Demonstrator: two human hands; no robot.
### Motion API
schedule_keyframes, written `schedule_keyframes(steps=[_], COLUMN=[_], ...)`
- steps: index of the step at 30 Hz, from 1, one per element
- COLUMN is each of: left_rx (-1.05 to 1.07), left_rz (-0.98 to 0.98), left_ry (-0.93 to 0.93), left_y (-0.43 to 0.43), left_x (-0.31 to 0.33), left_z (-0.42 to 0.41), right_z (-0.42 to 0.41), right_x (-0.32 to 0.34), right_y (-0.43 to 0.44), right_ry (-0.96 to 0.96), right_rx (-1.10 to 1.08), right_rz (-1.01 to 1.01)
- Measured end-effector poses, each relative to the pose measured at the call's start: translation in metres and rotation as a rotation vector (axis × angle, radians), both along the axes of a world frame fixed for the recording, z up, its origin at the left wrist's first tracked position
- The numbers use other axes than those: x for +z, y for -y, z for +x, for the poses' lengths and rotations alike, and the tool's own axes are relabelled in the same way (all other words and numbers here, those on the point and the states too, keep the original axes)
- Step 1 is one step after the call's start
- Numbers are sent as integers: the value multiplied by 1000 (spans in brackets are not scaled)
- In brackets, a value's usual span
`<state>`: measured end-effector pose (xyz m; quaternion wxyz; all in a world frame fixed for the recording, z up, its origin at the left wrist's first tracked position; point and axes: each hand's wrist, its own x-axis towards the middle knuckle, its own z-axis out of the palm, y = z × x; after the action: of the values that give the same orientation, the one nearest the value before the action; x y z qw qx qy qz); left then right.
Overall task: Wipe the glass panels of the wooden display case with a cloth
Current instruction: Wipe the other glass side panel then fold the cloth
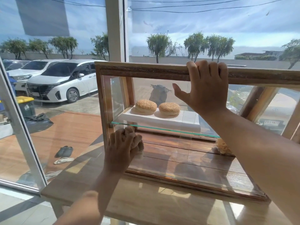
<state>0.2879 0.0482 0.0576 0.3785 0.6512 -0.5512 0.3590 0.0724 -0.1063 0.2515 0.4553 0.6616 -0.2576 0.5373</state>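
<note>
Bunched cloth (137, 143) pressed on the front glass panel (186, 157) of the wooden display case (99, 101), gripped under the left hand's (121, 147) spread, bent fingers. From that grip the panel stretches lengthwise rightward and up. Above, the right hand (207, 90) curls over the top rail (146, 70).

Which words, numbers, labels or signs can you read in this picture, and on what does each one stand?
Nothing can be read with certainty.
Front plate of the white car: too small to read.
Second plate, seen through the display case: characters blurred.
Grey bin: a white symbol, not legible.
</note>
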Motion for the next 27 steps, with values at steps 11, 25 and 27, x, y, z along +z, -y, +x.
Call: schedule_keyframes(steps=[11, 25, 27], left_rx=[187, 95, 65], left_rz=[-303, 78, 81], left_ry=[47, -234, -263], left_y=[31, 6, 3], left_x=[77, -102, -94], left_z=[13, -9, -8], right_z=[1, 1, 1], right_x=[0, 0, 1], right_y=[1, 1, 0], right_ry=[-1, 1, -2], right_rx=[-2, -26, -20], right_rz=[5, -25, -13])
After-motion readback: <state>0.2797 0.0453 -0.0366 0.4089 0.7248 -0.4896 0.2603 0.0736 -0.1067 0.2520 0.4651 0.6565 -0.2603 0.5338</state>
